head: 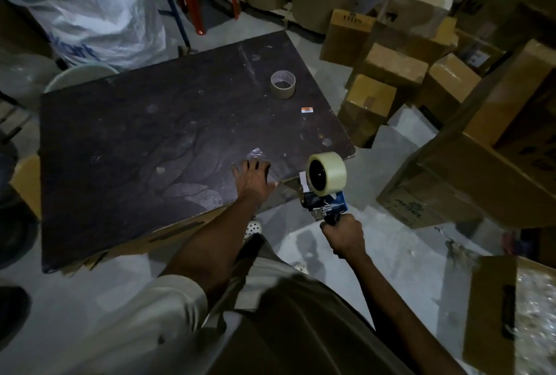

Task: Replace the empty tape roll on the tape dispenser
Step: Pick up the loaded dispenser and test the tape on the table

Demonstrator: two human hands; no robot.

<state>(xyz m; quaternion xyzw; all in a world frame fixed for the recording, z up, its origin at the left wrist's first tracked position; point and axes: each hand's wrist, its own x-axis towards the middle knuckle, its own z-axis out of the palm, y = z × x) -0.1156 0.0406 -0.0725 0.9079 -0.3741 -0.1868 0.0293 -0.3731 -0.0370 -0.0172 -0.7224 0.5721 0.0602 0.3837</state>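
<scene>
Fingers [338, 228] of R hand grip dispenser [326, 204] off table edge [350, 150]; L hand [251, 179] splayed flat.

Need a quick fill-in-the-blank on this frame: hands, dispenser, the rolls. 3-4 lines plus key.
1. The tape dispenser is gripped by its handle in the ____ hand.
2. The left hand rests flat on the dark ____ near its front edge.
3. The full tape roll is mounted on the ____.
4. The empty cardboard core lies on the table, ____ from both hands.

Missing words: right; table; dispenser; apart
</scene>
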